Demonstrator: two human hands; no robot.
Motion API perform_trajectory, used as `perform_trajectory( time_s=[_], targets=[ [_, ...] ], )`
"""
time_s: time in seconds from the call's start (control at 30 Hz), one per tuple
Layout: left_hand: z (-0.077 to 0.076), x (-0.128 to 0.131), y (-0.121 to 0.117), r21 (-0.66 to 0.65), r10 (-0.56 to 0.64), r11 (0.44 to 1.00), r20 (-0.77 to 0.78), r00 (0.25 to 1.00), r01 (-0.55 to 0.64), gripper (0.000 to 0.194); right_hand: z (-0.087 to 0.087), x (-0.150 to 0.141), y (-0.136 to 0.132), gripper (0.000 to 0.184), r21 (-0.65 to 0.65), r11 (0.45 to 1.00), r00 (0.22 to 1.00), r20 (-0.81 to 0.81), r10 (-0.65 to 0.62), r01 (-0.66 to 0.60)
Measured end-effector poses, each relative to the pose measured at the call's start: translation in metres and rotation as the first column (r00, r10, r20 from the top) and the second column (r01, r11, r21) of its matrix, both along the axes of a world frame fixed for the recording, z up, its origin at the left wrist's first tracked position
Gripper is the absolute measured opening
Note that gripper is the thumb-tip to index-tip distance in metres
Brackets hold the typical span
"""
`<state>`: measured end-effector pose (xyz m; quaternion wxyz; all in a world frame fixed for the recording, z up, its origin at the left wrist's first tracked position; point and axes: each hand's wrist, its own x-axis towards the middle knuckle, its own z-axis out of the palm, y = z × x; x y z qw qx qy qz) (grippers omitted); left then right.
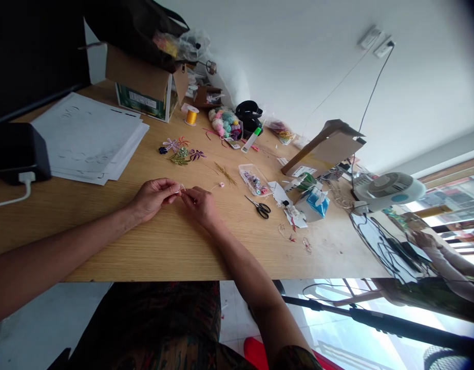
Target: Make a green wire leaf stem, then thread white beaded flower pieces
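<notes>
My left hand (157,196) and my right hand (200,204) meet above the wooden table, fingertips nearly touching. Both are closed in a pinch on a thin pale cord (183,188), which forms a small loop between them. Its finer detail is too small to make out. A short strand runs out past my right hand to a small pinkish-white bead (222,184) on the wood. Beyond the hands lie several beaded flowers (183,151) in purple, orange and green. A bunch of gold wire stems (226,174) and black-handled scissors (263,209) are to the right.
A clear bead box (256,181) stands near the scissors. Farther back are a yellow thread spool (191,115), pompoms (225,123) and an open carton (144,87). Paper sheets (90,136) lie left. A fan (391,187) and another person's arm (448,257) are at right.
</notes>
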<state>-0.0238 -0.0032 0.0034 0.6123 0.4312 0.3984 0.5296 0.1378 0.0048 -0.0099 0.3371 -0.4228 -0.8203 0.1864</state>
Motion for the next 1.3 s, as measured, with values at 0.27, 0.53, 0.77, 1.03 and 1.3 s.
perform_trajectory(
  time_s=[0.27,0.53,0.77,1.03,1.3],
  targets=[
    [-0.013,-0.006,0.009,0.157,0.158,0.981,-0.283,0.946,-0.117,0.019,0.018,-0.003,-0.015,0.028,0.132,0.991,0.887,0.457,-0.063,0.002],
    [-0.013,-0.007,0.006,0.362,0.171,0.929,-0.615,0.770,0.083,0.021,0.026,0.005,-0.008,0.026,0.180,0.983,0.925,0.366,-0.101,0.036],
    [-0.009,-0.005,0.003,0.381,0.054,0.899,-0.588,0.807,0.218,0.019,0.005,0.012,0.013,0.019,-0.075,0.997,0.996,-0.084,-0.030,0.024],
    [-0.004,-0.008,0.006,0.275,0.135,0.961,-0.384,0.914,-0.027,0.020,-0.008,0.005,0.007,0.023,-0.180,0.982,0.978,-0.208,0.016,-0.054],
    [-0.010,-0.011,0.010,0.344,0.203,0.939,-0.572,0.794,0.008,0.020,0.003,0.003,-0.001,0.022,0.089,0.996,0.998,-0.064,0.028,-0.022]
  ],
)
